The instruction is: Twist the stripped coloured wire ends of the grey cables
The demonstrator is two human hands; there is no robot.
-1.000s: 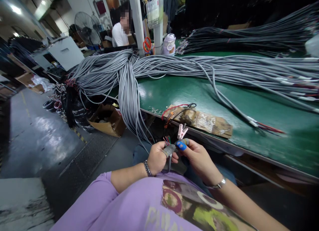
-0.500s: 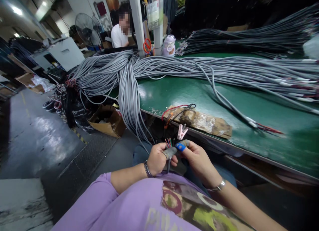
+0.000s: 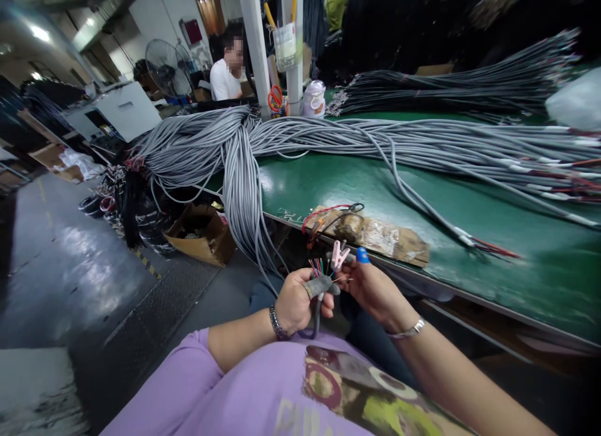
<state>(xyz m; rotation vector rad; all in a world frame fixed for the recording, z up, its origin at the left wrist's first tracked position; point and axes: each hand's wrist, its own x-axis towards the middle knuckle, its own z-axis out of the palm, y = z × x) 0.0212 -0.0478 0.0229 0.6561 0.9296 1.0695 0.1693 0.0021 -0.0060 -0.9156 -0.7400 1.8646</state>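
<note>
My left hand (image 3: 295, 301) is closed around the end of a grey cable (image 3: 315, 311), thumb in a grey finger cot. Several thin coloured wires (image 3: 318, 266) fan up from the cable's stripped end. My right hand (image 3: 373, 285) is just to the right, fingers pinching one thin wire, its forefinger raised with a blue finger cot (image 3: 362, 255). A pink clip (image 3: 339, 255) stands at the bench edge right behind the wires. Both hands hover over my lap, in front of the green bench (image 3: 347, 179).
A big bundle of grey cables (image 3: 328, 138) crosses the bench and hangs off its left end. A taped cardboard pad (image 3: 380, 232) with red and black wire lies near the edge. A cardboard box (image 3: 200, 232) sits on the floor. Another person (image 3: 225, 72) sits far back.
My right forefinger with the blue cot has lifted away from the cable end, and the hand now pinches a thin wire. The view has tilted slightly down; my left hand stays put.
</note>
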